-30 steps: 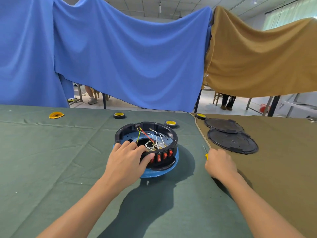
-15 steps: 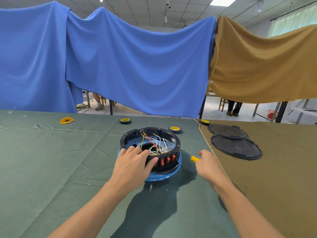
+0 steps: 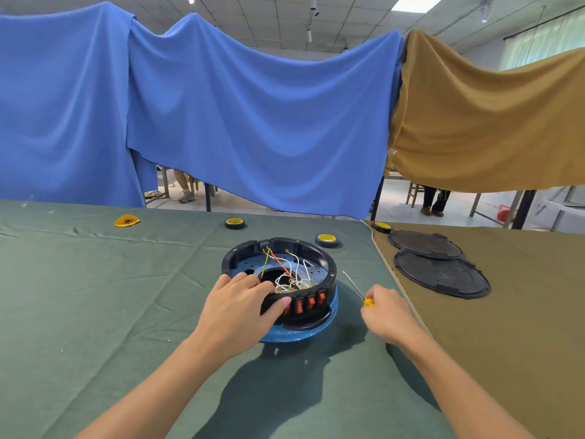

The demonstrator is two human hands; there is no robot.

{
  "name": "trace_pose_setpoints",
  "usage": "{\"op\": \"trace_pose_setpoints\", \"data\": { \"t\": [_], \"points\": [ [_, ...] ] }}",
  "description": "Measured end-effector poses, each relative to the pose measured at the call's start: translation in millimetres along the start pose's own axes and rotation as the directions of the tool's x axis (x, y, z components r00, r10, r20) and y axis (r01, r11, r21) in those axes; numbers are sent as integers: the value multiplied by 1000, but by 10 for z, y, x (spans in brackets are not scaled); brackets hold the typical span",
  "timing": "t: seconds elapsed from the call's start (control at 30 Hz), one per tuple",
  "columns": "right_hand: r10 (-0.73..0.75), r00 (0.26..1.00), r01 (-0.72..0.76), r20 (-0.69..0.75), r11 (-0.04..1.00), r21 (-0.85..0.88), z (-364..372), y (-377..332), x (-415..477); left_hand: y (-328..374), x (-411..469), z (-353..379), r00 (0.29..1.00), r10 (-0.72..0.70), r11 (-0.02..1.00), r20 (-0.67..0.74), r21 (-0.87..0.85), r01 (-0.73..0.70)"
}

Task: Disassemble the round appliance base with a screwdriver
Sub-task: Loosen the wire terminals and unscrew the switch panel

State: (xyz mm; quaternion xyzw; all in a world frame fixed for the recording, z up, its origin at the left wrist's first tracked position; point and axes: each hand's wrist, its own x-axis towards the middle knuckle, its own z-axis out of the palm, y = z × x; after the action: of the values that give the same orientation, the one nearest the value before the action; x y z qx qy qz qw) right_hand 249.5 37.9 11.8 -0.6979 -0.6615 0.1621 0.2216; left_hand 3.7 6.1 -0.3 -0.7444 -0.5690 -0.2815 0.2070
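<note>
On the green cloth table point(image 3: 95, 296), near its middle, sits the round appliance base point(image 3: 281, 289): a black ring housing on a blue plate, open at the top, with loose white, red and yellow-green wires point(image 3: 289, 274) tangled around a central hole. A row of red rocker switches point(image 3: 308, 303) lines its near wall. The left hand point(image 3: 240, 308) is draped over the near-left rim, fingers curled inside and thumb pressed against the outer wall beside the switches, grasping the housing. Just right of the base, the right hand point(image 3: 387, 315) is clenched around a yellow-handled screwdriver point(image 3: 359, 289), whose thin shaft points up and away, clear of the base. Farther right, on a brown cloth point(image 3: 522, 343), 2 black round covers point(image 3: 441, 275) lie flat and overlapping. Along the far edge rest 3 tape rolls point(image 3: 327, 239) and a yellow scrap point(image 3: 127, 221). Blue and tan sheets hang behind.
</note>
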Motion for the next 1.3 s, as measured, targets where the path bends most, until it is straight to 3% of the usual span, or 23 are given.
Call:
{"op": "trace_pose_setpoints", "data": {
  "t": [0.17,0.27,0.37,0.47,0.57,0.7,0.77,0.83,0.9,0.93,1.1,1.3],
  "points": [
    [-67,989,102,-133,955,277,85,-234,75,85,-8,21,996,34,999,-77,31,-32],
    [-53,995,73,-86,966,249,170,-311,175,155,-9,8,993,70,995,-99,82,-62],
    [-21,991,47,-130,979,198,192,-219,280,237,0,-17,989,96,988,-108,129,-82],
    [-39,980,23,-195,996,-85,139,28,340,312,19,-28,988,114,987,-108,125,-100],
    [-91,976,2,-200,914,-405,123,298,291,385,64,-16,985,139,986,-101,105,-128],
    [-113,975,-18,-189,815,-579,188,394,220,499,106,13,979,172,981,-106,104,-161],
    [-120,964,-1,-238,891,-454,147,271,207,518,122,32,976,188,978,-107,112,-176],
    [-99,957,79,-271,993,-85,82,64,179,498,127,21,973,207,972,-102,133,-193],
    [-46,984,88,-173,966,244,32,-189,145,443,122,-4,971,217,970,-102,130,-204],
    [-43,993,75,-108,948,310,36,-289,135,401,123,-13,972,213,973,-100,115,-201],
    [-68,997,43,44,904,425,94,-469,146,162,77,-89,991,60,992,121,102,-72],
    [-172,957,-4,234,797,604,110,-531,278,102,116,-203,984,81,997,162,-22,-79]
  ]
}}
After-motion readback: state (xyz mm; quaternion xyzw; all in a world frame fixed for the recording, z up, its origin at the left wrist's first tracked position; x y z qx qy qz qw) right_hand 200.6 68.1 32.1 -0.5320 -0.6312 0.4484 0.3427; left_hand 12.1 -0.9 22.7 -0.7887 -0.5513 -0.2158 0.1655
